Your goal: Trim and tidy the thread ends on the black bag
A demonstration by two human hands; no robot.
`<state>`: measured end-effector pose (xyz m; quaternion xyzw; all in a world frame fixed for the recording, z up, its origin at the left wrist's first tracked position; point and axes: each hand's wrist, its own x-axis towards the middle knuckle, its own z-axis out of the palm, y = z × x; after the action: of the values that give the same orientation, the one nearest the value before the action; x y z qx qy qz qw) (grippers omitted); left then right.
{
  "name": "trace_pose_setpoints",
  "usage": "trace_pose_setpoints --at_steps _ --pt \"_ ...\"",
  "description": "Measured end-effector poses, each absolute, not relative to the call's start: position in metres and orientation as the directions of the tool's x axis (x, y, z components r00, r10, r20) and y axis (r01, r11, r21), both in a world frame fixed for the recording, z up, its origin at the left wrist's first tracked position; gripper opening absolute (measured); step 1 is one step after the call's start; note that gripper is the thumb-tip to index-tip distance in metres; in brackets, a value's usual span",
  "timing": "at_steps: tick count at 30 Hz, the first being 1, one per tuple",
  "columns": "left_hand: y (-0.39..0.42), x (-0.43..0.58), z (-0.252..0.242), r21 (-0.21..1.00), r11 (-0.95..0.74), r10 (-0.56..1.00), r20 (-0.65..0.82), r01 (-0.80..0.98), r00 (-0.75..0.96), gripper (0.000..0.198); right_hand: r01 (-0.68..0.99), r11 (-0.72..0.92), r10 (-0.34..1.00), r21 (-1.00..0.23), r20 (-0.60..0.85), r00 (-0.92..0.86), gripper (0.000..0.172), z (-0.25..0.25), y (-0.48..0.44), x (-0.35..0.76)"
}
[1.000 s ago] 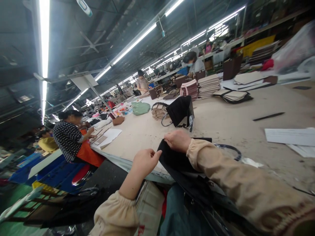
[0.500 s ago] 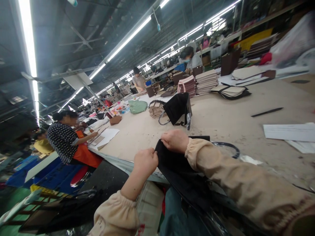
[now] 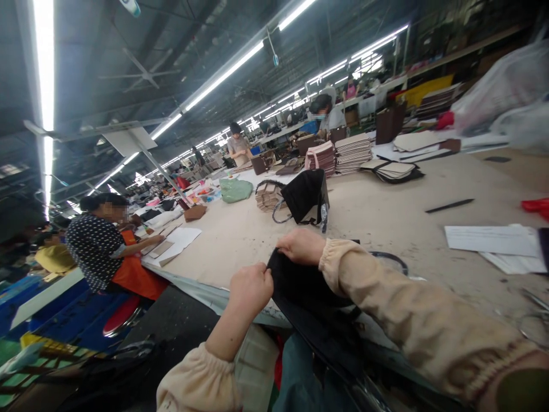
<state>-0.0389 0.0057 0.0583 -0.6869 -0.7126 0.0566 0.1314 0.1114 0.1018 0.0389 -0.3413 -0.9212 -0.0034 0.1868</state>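
A black bag [image 3: 309, 297] lies partly on the table's near edge and partly over my lap. My left hand [image 3: 251, 286] is closed in a pinch on the bag's top edge at its left corner. Just beside it, my right hand [image 3: 302, 247] also grips that edge, its knuckles upward. The bag's mouth gapes dark beneath my right wrist, and a wrapped handle [image 3: 392, 260] loops out behind my forearm. Farther back on the table another black bag [image 3: 306, 197] stands tilted, with plastic-wrapped handles. My right sleeve hides part of the held bag.
Stacked panels [image 3: 354, 153] and a pink-brown pile [image 3: 320, 157] line the far side. A dark strip [image 3: 449, 206] and white papers [image 3: 489, 238] lie to the right. At left a person in a dotted shirt [image 3: 92, 243] works at the table [image 3: 223, 240] edge.
The view has shifted slightly, so table items sit farther left. Both hands keep their pinch on the bag edge, and the bag's mouth looks a little wider.
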Motion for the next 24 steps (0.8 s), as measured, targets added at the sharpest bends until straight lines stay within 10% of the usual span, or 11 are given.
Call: trace_pose_setpoints --at_steps 15,24 --pt "0.008 -0.042 0.058 -0.168 0.074 0.993 0.1 0.983 -0.058 0.035 0.777 0.626 0.766 -0.063 0.24 -0.597 0.036 0.037 0.089 0.177" --pt "0.024 -0.044 0.084 0.122 0.038 0.999 -0.032 0.992 -0.035 0.053 0.776 0.542 0.827 -0.323 0.369 -0.424 0.044 0.002 0.064 0.243"
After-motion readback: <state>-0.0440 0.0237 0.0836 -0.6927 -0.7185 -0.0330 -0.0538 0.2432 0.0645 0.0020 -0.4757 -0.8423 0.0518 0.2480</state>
